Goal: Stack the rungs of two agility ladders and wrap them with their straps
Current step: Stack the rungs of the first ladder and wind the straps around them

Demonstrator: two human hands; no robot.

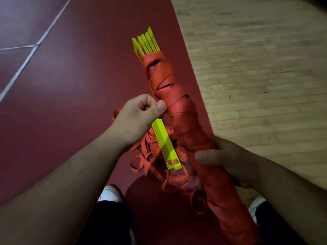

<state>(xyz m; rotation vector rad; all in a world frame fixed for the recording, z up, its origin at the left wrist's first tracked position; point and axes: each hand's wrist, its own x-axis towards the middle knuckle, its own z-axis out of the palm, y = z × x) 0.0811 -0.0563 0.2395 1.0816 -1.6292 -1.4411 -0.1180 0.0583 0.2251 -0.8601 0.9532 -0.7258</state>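
While right grip (pixel 230 161) curls round the wrapped bundle (pixel 192 137) mid-length, left grip (pixel 139 115) pinches the limp strap (pixel 169 92); rungs (pixel 146 43) seem stiff, light; webbing likely slips unless taut.

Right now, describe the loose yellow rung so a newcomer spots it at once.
Find the long orange-wrapped bundle held over the red floor. Just left of it, below the left hand, slants one loose yellow rung. Unlike the rung ends poking from the bundle's top, it is unwrapped.
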